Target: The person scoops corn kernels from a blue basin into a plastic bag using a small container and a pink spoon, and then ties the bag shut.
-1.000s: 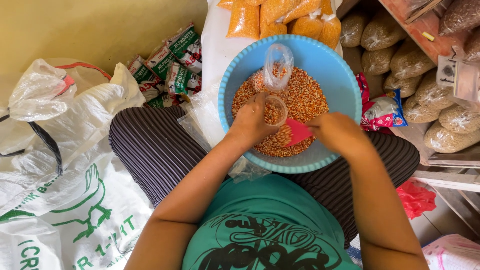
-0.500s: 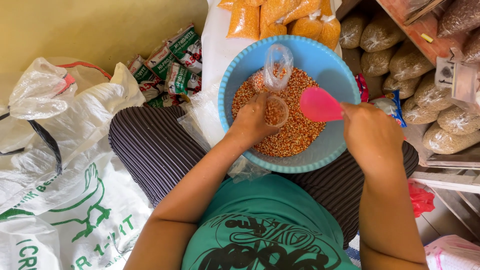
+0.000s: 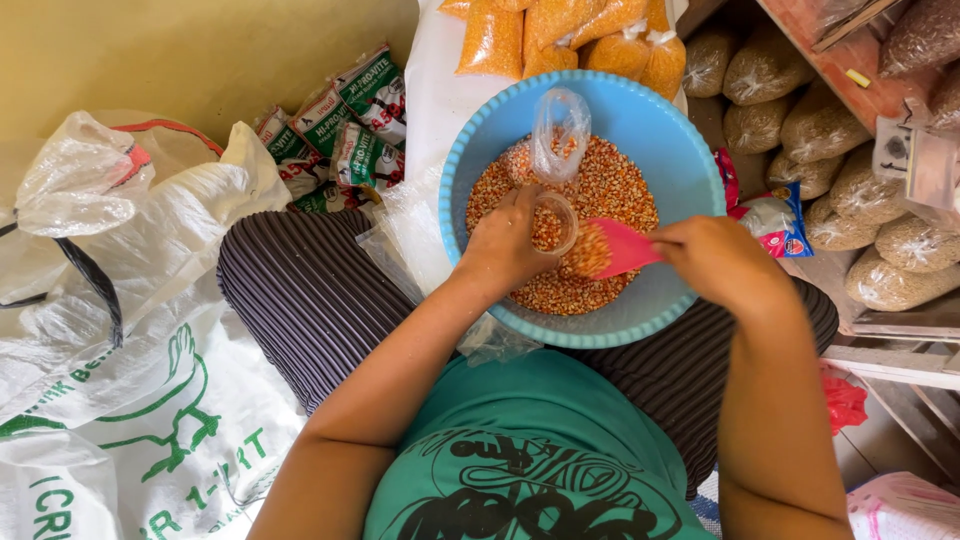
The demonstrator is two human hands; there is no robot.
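Note:
A blue plastic basin (image 3: 680, 150) rests on my lap, partly filled with orange and white maize kernels (image 3: 610, 190). My left hand (image 3: 505, 245) grips the open mouth of a small clear plastic bag (image 3: 556, 222) that holds some kernels. My right hand (image 3: 715, 262) holds a pink scoop (image 3: 620, 248) loaded with kernels, its tip tilted against the bag's mouth. A second clear bag (image 3: 558, 128) stands upright in the basin behind.
Filled orange grain bags (image 3: 560, 35) lie beyond the basin. Brownish grain bags (image 3: 850, 180) are stacked at right under a wooden shelf (image 3: 840, 60). Green printed packets (image 3: 350, 130) and white sacks (image 3: 130, 330) lie at left. Empty clear bags (image 3: 400, 235) sit beside my left knee.
The scoop swung out empty to the right over the basin, then came back full of kernels to the bag's mouth. My left hand kept holding the bag.

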